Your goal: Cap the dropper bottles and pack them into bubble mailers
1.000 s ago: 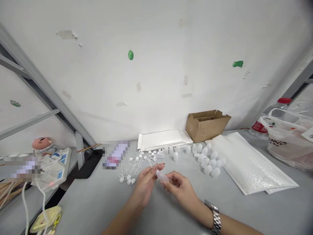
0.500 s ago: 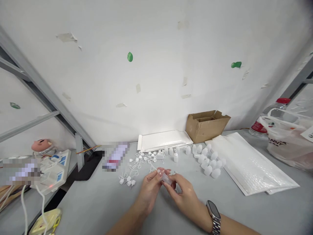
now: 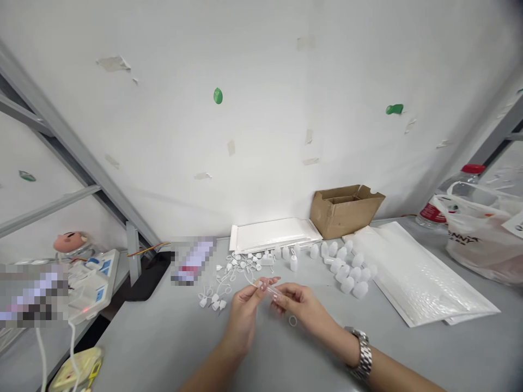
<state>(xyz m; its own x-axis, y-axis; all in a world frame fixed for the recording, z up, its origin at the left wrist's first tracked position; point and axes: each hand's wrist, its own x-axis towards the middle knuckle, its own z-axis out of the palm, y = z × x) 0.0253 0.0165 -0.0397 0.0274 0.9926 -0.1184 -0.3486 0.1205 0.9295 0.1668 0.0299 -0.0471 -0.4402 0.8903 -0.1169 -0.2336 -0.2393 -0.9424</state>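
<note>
Between my two hands is a small translucent plastic bottle (image 3: 273,292), partly hidden by fingers. My left hand (image 3: 247,310) pinches its upper left end, where a bit of white shows. The fingertips of my right hand (image 3: 296,300) close on its other end. A thin white loop (image 3: 293,320) hangs just under my right hand. Beyond my left hand lie several white caps with looped tethers (image 3: 241,261), and a nearer cluster of caps (image 3: 213,300). Several small bottles (image 3: 351,272) stand or lie to the right. One bottle with a narrow tip (image 3: 293,262) stands straight ahead.
White padded envelopes (image 3: 425,277) lie at the right, and more (image 3: 273,233) against the wall. An open cardboard box (image 3: 347,215) stands at the back. A plastic bag (image 3: 482,234) and a red-capped bottle (image 3: 433,209) are far right. A blurred-out phone-like item (image 3: 194,261) lies left.
My right hand has turned and shifted slightly up, its wrist rolling so the watch face no longer shows. The white loop now hangs in view beneath it. My left hand has moved slightly left.
</note>
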